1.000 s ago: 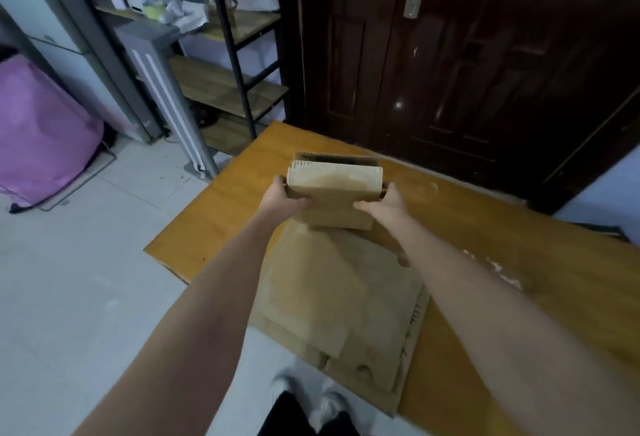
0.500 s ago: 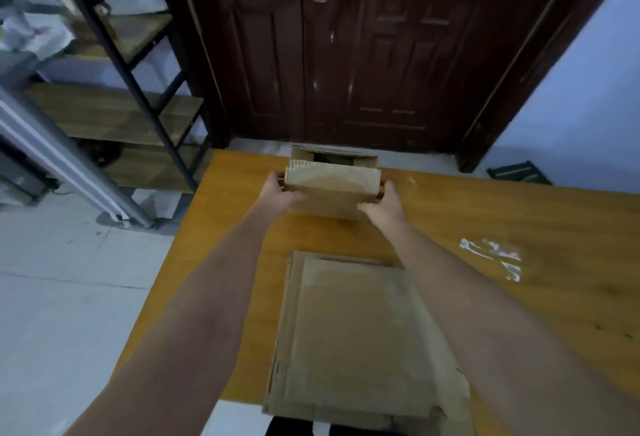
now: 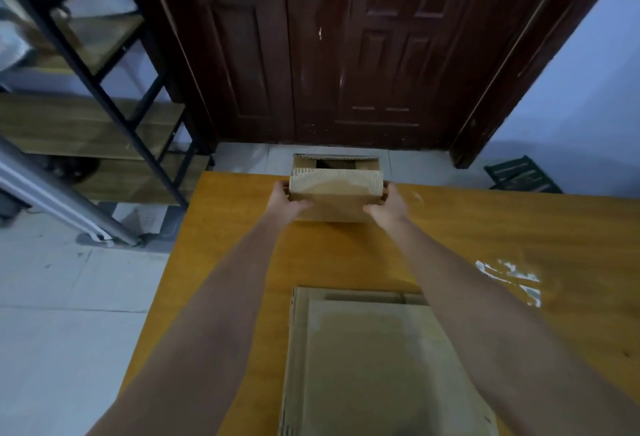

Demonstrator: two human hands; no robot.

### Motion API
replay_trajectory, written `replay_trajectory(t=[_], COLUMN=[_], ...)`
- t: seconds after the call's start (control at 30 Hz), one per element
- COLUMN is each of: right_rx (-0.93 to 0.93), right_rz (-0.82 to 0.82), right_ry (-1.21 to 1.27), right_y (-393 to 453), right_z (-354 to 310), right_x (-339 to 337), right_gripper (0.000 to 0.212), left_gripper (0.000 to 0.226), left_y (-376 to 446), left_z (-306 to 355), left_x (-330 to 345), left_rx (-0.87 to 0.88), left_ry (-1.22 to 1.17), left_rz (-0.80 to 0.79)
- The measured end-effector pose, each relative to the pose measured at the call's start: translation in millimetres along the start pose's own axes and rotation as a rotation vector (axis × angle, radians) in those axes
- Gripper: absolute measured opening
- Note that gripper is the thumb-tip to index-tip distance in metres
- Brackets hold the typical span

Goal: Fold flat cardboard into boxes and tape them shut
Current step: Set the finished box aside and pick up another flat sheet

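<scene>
Cardboard box (image 3: 334, 198), partly folded with its top open, stands at the far edge of the worktop (image 3: 450, 228). Left hand (image 3: 285, 198) and right hand (image 3: 386, 207) grip its sides. Flat cardboard stack (image 3: 374, 359) lies nearer.

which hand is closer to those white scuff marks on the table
Right. The right hand grips the right end of the small box, on the same side as the white marks. The left hand grips the box's left end, farther from them.
</scene>
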State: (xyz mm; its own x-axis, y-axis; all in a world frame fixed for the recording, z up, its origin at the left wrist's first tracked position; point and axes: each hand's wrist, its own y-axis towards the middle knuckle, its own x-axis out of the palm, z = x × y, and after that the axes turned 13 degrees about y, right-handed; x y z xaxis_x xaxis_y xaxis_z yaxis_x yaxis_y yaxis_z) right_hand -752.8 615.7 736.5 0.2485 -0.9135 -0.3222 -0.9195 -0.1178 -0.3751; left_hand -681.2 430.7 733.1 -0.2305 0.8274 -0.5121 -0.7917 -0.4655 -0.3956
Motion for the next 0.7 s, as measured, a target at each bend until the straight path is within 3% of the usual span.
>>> replay_trajectory(t=[0.57, 0.7], right_rx=[0.097, 0.173], right_rz=[-0.012, -0.014], right_ry=[-0.032, -0.109], right_y=[31.1, 22.9], right_z=[11.6, 12.3], right_x=[13.9, 11.5], right_gripper=[0.062, 0.070], left_gripper=[0.056, 0.056], left_y=[41.1, 37.9], left_z=[-14.9, -15.6], left_x=[22.1, 24.0], left_rx=[-0.072, -0.241], left_ry=[-0.038, 0.034], left_rz=[0.076, 0.080])
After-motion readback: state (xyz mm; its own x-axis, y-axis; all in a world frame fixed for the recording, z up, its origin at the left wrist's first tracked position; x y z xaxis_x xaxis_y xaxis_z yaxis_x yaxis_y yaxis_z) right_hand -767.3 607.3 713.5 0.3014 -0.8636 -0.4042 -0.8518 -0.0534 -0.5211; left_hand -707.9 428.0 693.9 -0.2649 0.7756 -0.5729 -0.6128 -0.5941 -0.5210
